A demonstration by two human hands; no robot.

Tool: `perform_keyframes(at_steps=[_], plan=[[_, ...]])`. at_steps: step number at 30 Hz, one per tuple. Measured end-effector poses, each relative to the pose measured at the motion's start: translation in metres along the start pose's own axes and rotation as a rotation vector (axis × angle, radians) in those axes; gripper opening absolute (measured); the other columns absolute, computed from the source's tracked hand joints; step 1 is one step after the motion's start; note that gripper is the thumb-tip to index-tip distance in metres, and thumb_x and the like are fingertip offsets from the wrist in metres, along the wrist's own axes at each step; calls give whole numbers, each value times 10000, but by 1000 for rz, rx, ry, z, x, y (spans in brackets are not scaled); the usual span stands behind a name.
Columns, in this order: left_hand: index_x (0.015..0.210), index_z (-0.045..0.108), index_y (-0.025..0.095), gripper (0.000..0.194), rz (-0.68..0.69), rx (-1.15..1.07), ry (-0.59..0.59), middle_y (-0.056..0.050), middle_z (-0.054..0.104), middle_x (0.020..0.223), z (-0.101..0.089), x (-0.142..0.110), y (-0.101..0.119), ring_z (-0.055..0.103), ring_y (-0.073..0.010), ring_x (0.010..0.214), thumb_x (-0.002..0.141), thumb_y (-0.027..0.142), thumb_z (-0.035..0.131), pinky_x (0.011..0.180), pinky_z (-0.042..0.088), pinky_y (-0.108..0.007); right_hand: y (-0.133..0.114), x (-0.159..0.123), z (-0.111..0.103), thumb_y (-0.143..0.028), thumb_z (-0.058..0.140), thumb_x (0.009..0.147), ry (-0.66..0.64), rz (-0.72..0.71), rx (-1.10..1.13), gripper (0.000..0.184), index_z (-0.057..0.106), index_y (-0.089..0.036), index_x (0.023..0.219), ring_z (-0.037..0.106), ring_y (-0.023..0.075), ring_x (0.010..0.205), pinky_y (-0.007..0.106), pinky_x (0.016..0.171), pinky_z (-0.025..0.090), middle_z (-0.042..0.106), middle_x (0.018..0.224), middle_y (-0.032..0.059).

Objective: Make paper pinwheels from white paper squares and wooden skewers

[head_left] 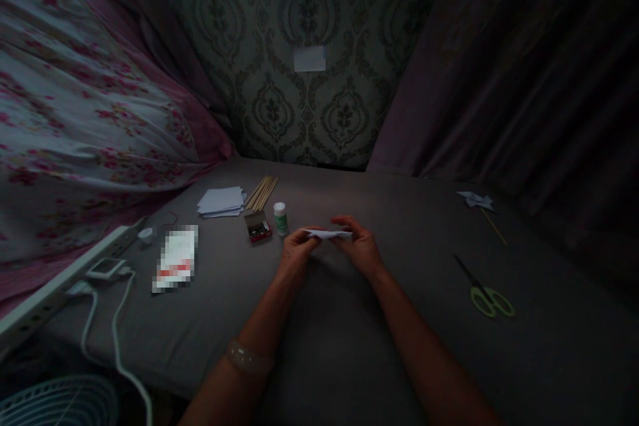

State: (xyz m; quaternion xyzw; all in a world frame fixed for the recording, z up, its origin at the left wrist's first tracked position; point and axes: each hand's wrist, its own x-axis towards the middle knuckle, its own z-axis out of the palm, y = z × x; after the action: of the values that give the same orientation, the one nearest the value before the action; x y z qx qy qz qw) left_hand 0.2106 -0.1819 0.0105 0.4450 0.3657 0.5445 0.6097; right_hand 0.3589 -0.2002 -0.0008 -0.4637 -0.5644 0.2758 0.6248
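Note:
A small piece of white paper (328,234) is held up over the middle of the table, seen nearly edge-on. My left hand (298,246) pinches its left end between thumb and fingers. At the right end, my right hand (360,245) grips it too, with one finger lifted above the sheet. Just beyond my left hand stands a white and green bottle (281,219). Beside the bottle lies an open small red box (258,229) with small shiny pieces inside, too small to name.
Behind the box lie a stack of white paper (221,202) and several wooden sticks (262,193). Green-handled scissors (484,293) and a paper pinwheel (476,201) on a stick lie right. At left are a blurred packet (176,258), a power strip (60,283) and white cables (116,326).

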Motion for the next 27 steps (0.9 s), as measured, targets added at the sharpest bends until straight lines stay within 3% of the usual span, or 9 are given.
perform_keyframes(at_steps=[5,9,11,15,18,22,27], plan=[[705,741,182,173,80,-62,-44,-33,712,798,-2,-4,10,622,-173,808,544,233,776,796,457,-284,-28,2,-2,-306,743,701,-33,-269,-231,271,690,-299,967,588,207,998,390,918,440,674,1005,22],[734,744,187,185,103,-52,-80,-24,713,807,-6,-5,13,625,-159,797,571,255,798,781,469,-270,-43,3,-1,-283,723,724,-40,-322,-245,109,718,-288,833,603,203,911,385,873,449,695,889,17],[782,744,193,224,86,-35,-94,-13,714,796,-7,-6,15,628,-146,766,577,260,806,767,473,-263,-45,3,0,-312,723,715,-37,-234,-197,61,716,-266,756,615,195,830,363,817,464,698,806,12],[901,730,192,341,10,17,-142,-42,733,873,-12,-9,23,655,-180,808,592,311,811,786,485,-296,-41,2,3,-417,743,650,17,189,64,228,716,-206,733,622,179,664,317,671,478,698,711,20],[905,721,178,353,19,109,-96,-80,735,921,-21,-10,35,661,-218,891,638,402,775,816,477,-318,-32,4,3,-458,773,585,94,429,307,336,715,-176,758,630,176,631,300,637,481,710,723,40],[899,716,157,401,113,236,25,-105,734,909,-45,-2,59,653,-226,918,675,488,723,818,463,-313,-18,7,0,-458,799,528,158,586,512,348,665,-176,682,639,175,612,292,617,500,703,683,45],[772,696,151,318,220,189,245,-55,716,777,-88,28,84,652,-184,785,615,421,749,724,467,-272,-2,8,-7,-424,754,593,197,671,405,276,639,-185,669,635,187,574,282,523,485,691,630,45]])
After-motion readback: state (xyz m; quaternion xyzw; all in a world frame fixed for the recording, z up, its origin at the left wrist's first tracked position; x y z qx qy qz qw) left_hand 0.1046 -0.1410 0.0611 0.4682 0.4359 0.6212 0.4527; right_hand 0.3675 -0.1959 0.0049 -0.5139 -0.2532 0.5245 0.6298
